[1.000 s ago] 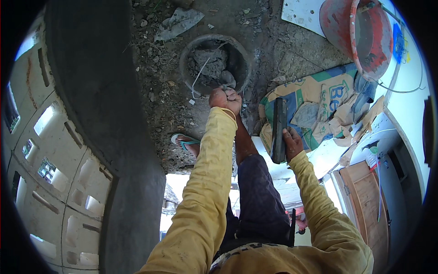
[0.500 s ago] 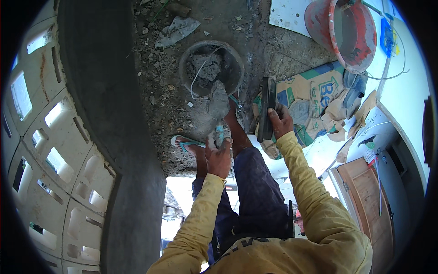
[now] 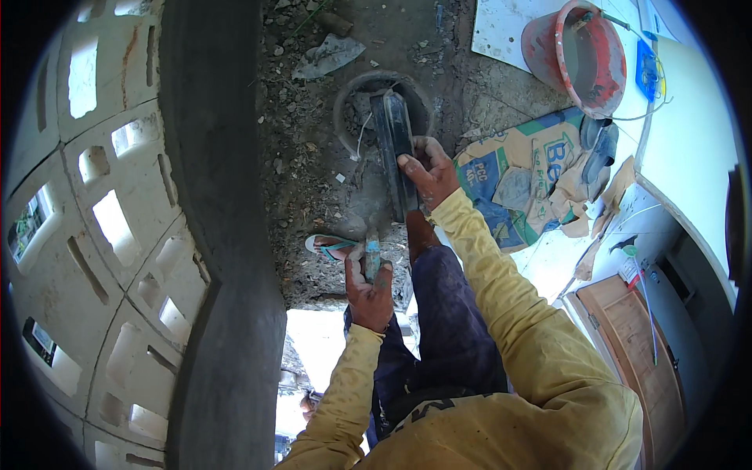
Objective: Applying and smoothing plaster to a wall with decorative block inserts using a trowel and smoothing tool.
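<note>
My left hand is closed round the worn turquoise handle of a trowel. Its mud-grey blade points away from me and blends with the ground. Farther right, my right hand grips a long dark plastering float, fingers wrapped over its side. The float's far end lies over a round mortar bucket on the ground and hides part of it. Grey mortar shows inside, along with the bucket's thin pale wire handle. Whether the float touches the rim or the trowel blade, I cannot tell.
A smooth grey plastered wall top runs along the left beside pale pierced blocks. At the right lie a torn cement bag and a red bucket. My sandalled foot stands on rubble. A brown wooden door is lower right.
My right hand has carried the float leftward and away from me, over the mortar bucket. The trowel has come slightly nearer to me. The whole view has shifted a little.
</note>
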